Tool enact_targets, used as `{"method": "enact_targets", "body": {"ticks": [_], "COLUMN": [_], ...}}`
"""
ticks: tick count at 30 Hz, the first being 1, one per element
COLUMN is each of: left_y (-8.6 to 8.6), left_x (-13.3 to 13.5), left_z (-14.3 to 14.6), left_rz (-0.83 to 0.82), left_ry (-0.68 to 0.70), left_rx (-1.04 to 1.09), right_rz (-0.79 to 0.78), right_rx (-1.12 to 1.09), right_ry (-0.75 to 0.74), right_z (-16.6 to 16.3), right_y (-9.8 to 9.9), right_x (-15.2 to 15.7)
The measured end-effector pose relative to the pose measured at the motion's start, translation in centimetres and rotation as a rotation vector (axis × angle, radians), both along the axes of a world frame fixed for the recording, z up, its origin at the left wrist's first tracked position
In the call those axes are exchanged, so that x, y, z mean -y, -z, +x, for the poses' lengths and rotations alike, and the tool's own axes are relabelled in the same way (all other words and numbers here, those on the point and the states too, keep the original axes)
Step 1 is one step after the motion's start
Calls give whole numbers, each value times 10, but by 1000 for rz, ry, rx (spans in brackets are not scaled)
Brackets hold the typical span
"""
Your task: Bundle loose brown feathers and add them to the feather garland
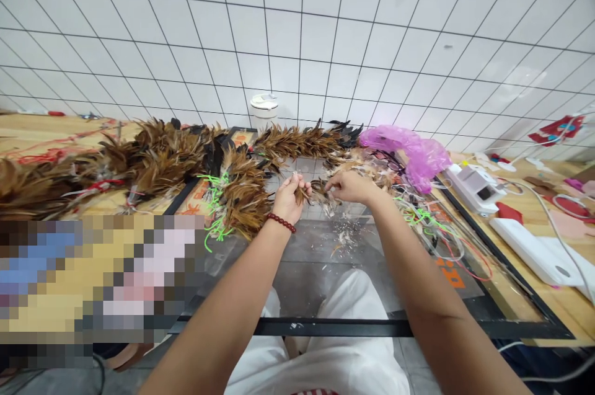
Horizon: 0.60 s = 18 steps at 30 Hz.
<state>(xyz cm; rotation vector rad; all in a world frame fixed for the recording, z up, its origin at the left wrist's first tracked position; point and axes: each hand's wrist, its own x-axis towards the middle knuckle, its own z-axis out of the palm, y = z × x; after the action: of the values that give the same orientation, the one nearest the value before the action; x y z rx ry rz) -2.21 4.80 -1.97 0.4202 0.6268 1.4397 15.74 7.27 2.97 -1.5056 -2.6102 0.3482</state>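
Note:
My left hand [289,195], with a dark red bead bracelet [281,222] on the wrist, is closed on a small bunch of brown feathers [303,194]. My right hand [348,186] pinches more small feathers just to the right of it, over the glass tabletop [325,271]. Long strings of brown and black feathers [158,159] lie across the back of the table, another string [302,142] behind my hands. Loose feather bits [344,235] are scattered on the glass below my hands.
A white lidded cup [264,111] stands by the tiled wall. A pink plastic bag [411,150] lies at the back right, neon green ties [214,199] to the left. White devices [474,187] with cables sit on the wooden bench at right. A blurred patch covers the lower left.

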Motion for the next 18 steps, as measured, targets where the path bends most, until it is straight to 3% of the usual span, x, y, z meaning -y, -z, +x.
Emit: {"method": "enact_targets", "body": {"ticks": [6,9,13,15,18], "left_y": [0,-1,-2,-2,-3], "left_x": [1,1,2,3,3], "left_z": [0,0,1,2,5], "left_rz": [5,-7,6,21,34], "left_ry": [11,0,-5,-7,-23], "left_rx": [-8,-11,-32,-52,-119], "right_rz": [-45,-75,-380,-443,-378], "right_rx": [91,-261,-831,-936,-872], "right_ry": [42,73,217,231,203], "right_z": [-17,-12,-1,2,4], "right_y": [1,-1,-1,2,5], "right_x": [9,4,-4,-7,-10]}}
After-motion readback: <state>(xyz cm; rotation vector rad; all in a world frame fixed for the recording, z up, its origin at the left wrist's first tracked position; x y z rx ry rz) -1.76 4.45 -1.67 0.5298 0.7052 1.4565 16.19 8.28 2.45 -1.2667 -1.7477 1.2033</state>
